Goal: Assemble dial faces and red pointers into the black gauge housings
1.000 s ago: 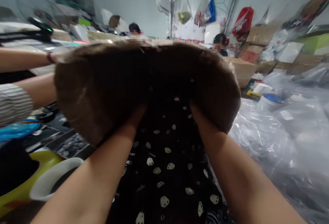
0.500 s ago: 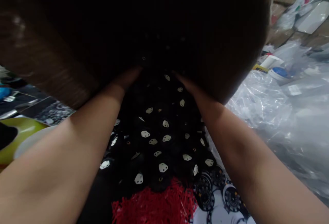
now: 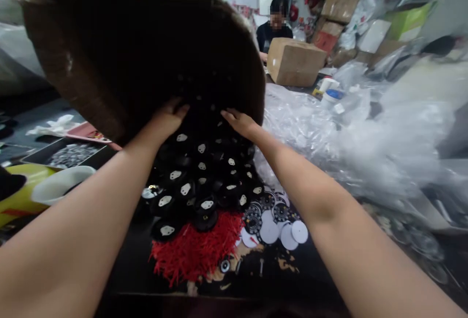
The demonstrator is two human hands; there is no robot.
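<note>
A big dark brown container (image 3: pixel 146 30) is tipped with its wide mouth toward me. Black round parts with pale metal plates (image 3: pixel 193 181) lie heaped from its mouth onto the table. My left hand (image 3: pixel 171 117) reaches into the mouth at the heap's left side, thumb apart from the fingers. Opposite it, my right hand (image 3: pixel 237 121) touches the right side of the heap with its fingers stretched out. Deep shadow partly hides the fingertips. In front of the heap is a pile of thin red strips (image 3: pixel 197 250), with printed round dials and white discs (image 3: pixel 268 228) beside it.
Clear plastic bags (image 3: pixel 329 133) bulge along the right. To the left are a white tub (image 3: pixel 60 181), a yellow container (image 3: pixel 31 177) and a tray of small grey parts (image 3: pixel 73 155). Behind a cardboard box (image 3: pixel 294 62) sits another person (image 3: pixel 276 23).
The view has drawn back and up, bringing the container's rim, the other person and the table front into sight. Both hands, dim before, now show more clearly at the mouth.
</note>
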